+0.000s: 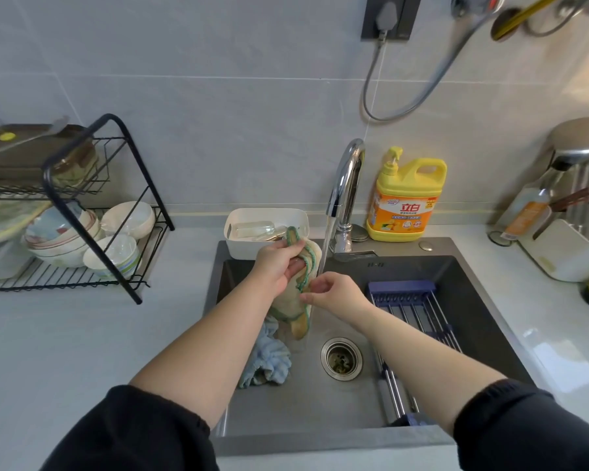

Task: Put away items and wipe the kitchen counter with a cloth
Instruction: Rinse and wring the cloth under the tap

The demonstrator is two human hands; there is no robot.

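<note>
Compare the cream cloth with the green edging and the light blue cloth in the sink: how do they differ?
The cream cloth with green edging hangs in the left hand's grip beside the running water; the right hand pinches its edge. The light blue cloth lies crumpled and untouched on the grey sink floor. Both are soft fabric cloths over the basin.

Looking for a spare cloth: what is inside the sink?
In the sink: a crumpled blue cloth, a drain strainer and a blue rack. The forearms hide part of the floor.
</note>
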